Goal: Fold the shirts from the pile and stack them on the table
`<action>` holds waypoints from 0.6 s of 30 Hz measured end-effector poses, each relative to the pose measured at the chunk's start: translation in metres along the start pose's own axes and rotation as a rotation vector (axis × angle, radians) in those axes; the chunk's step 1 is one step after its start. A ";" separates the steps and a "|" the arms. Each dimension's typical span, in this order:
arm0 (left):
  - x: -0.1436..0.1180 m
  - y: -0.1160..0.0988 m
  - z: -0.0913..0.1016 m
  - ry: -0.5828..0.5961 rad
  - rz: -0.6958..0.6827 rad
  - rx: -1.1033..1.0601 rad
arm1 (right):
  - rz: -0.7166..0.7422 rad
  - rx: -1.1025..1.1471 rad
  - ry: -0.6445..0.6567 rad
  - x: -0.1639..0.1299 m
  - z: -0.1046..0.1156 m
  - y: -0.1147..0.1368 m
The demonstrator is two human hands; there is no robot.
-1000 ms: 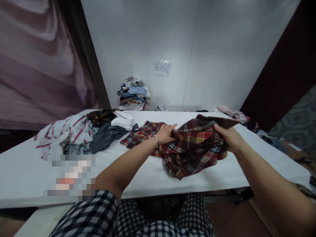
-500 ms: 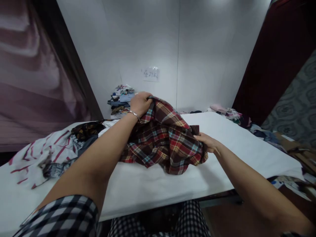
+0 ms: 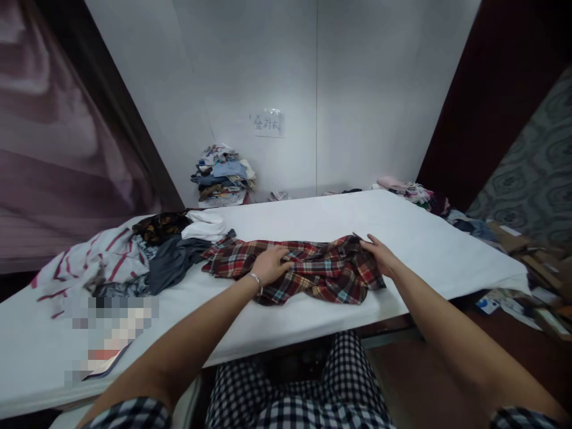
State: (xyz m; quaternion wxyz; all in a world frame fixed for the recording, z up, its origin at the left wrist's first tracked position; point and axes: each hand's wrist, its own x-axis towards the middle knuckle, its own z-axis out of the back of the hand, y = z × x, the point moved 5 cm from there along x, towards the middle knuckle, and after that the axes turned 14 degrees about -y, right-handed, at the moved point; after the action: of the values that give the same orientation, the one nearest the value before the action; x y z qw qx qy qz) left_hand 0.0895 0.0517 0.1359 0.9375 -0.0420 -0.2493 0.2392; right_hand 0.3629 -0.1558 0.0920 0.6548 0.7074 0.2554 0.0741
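Presently, the plaid shirt (image 3: 319, 280) is lying crosswise and rumpled on the white-covered table (image 3: 429, 256), near the front edge. The left hand (image 3: 269, 265) is resting on top of the shirt, left of its middle; its fingers are extending over the fabric, standing apart from the thumb. The right hand (image 3: 379, 255) is touching the shirt's right end; whether its fingers are gripping the edge cannot be told. At the shirt's left end, a dark grey garment (image 3: 172, 265) is lying close by, with a white garment (image 3: 203, 225) and a striped garment (image 3: 100, 262) adjoining it. Beyond the table, a clothes stack (image 3: 226, 176) is standing near the wall (image 3: 370, 107), which is bearing a paper sign (image 3: 268, 124).
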 end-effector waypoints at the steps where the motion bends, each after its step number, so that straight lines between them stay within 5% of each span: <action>1: -0.013 0.004 -0.005 0.009 0.022 -0.001 | 0.019 -0.021 0.002 -0.002 0.006 -0.008; 8: -0.032 0.052 -0.002 -0.003 0.269 0.067 | 0.074 -0.110 0.098 -0.019 0.009 -0.033; 13: -0.026 0.075 -0.012 0.181 0.404 0.212 | 0.191 0.016 0.012 -0.013 -0.008 0.008; 18: 0.010 0.098 0.028 0.023 0.474 0.229 | 0.312 0.122 0.052 -0.008 -0.019 0.063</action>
State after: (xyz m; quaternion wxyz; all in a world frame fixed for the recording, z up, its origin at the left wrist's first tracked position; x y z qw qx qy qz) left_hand 0.0414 0.1416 0.1456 0.8567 0.0042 -0.1931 0.4784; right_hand 0.3642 -0.1438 0.1567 0.5846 0.7746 0.1634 0.1774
